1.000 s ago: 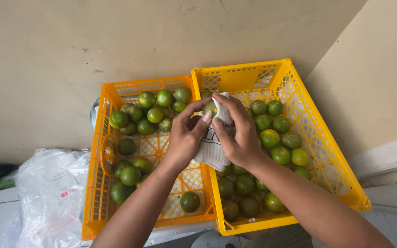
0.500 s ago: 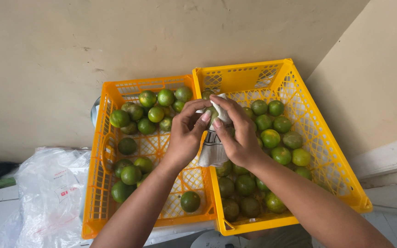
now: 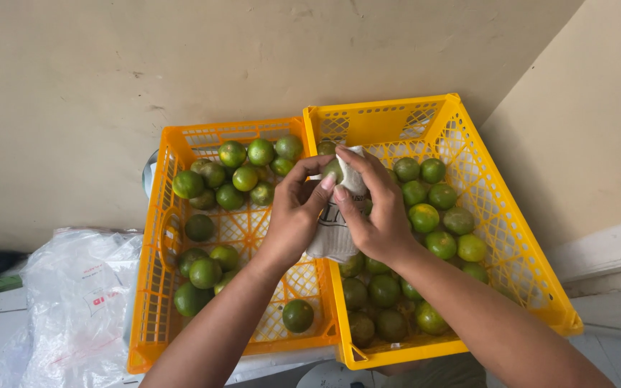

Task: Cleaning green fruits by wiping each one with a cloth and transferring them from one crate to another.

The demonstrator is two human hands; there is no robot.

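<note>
Green citrus fruit (image 3: 332, 169) sits pinched between both hands, wrapped in a white cloth (image 3: 333, 231) w/ dark print on it. Left hand (image 3: 294, 214) is curled round the fruit & cloth from the left; right hand (image 3: 373, 215) presses the cloth over it w/ fingers closed, thumbs nearly touching. The bundle hangs above the seam where the two crates meet.

Progress, judging by the piles: left yellow crate (image 3: 154, 302), under the left wrist, is sparse, w/ a loose bunch at its far end and a few fruits nearer the body. Right yellow crate (image 3: 511, 244), under the right forearm, is fuller, fruit packed along its length. Looks like roughly half or more are through wiping, approx a dozen-plus left to do; can't tell for certain which pile is done.

Packaging: crumpled clear plastic bag (image 3: 73, 309) w/ small red markings lies well left of the left arm, on pale tiled floor.
</note>
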